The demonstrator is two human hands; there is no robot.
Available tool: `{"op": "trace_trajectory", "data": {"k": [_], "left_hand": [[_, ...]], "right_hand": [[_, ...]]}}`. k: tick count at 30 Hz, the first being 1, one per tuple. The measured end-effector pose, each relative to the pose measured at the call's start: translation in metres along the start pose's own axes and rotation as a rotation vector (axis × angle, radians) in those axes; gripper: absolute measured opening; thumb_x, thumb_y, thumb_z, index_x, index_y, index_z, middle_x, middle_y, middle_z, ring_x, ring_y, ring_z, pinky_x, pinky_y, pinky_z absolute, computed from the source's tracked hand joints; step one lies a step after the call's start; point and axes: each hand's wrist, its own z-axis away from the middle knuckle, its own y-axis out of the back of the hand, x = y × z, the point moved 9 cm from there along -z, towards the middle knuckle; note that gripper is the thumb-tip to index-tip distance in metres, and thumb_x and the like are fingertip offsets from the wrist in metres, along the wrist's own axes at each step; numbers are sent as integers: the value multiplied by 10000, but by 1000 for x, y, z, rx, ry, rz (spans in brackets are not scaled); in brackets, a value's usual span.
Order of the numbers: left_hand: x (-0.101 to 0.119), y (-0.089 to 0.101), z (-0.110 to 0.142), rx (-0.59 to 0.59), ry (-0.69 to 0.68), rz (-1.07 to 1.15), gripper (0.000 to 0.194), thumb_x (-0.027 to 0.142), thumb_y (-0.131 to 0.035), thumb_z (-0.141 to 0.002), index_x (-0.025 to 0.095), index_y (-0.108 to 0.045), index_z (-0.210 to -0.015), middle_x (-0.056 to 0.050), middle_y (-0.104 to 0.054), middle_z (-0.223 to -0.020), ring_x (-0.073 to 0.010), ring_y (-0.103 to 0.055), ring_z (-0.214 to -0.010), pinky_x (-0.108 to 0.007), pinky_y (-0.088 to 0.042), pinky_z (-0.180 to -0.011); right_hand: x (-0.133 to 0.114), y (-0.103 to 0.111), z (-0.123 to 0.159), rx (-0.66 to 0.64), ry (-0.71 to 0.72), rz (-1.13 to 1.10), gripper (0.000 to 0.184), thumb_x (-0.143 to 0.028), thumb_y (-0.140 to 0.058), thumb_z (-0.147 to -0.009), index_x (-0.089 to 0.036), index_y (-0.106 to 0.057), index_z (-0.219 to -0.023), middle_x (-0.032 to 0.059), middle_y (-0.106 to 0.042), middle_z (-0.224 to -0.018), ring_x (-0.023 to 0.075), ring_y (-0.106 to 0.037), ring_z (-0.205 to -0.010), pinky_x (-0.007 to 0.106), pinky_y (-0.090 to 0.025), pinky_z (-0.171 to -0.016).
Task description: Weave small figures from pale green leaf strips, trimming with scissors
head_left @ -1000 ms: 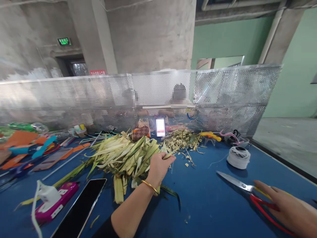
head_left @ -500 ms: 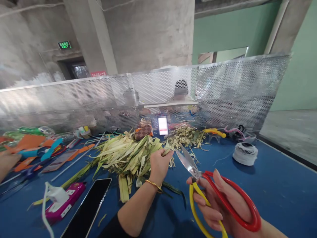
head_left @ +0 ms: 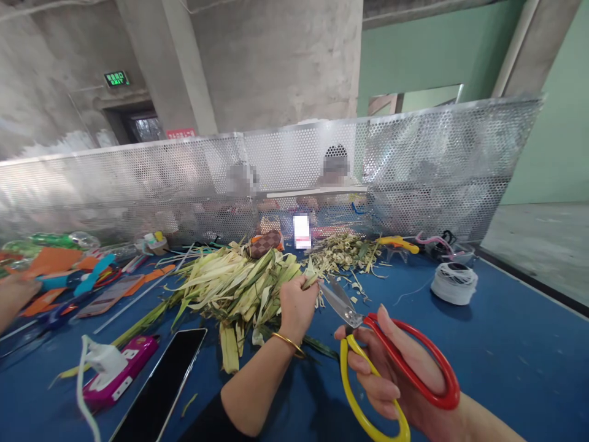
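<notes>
I see the red-and-yellow-handled scissors (head_left: pixel 353 318) now brought in from the right, right hand (head_left: pixel 391 368) gripping the handles, parted blades just beside the corn-husk strip (head_left: pixel 310 272) left hand (head_left: pixel 298 307) pinches right of the husk pile (head_left: pixel 239 276), apparently putting it within cutting reach.

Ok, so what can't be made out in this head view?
Head view:
Pale green leaf strip: gripped end hidden by the left hand.
Steel scissors with red and yellow handles: whether their tips touch the strip, too small to tell.
Black rectangular phone: lower end cut off by bottom edge.
Another person's hand: forearm cut off by left edge.
</notes>
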Motion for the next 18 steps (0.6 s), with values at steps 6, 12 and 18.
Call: {"op": "trace_trajectory", "data": {"k": [6,12,18], "left_hand": [[-3,-9,2,-41,17,27,251,301,-558,-688,175,-484,-484,68,-329,-480,-89,-309,-507,-221,-227,-494],[-23,-23,-2,-95,226,229,269,288,-665,-607,165,-464,-477,78,-335,-481,-69,-300,-498,-219,-220,-487],[-30,-40,0,-209,429,401,257,333,-727,-625,162,-537,-651,111,-266,-465,-41,-207,-402,-199,-151,-413]], "right_hand": [[-8,5,-5,52,55,-1,578,-671,-384,-856,-152,-617,-954,-29,-475,-634,20,-296,-358,164,-330,-348],[-21,23,-7,218,76,66,442,-569,-472,-877,-149,-605,-913,-69,-412,-582,4,-235,-324,138,-292,-300],[-60,85,-5,521,134,638,453,-629,-510,-800,-202,-563,-941,-69,-454,-552,65,-353,-334,190,-311,-329]]}}
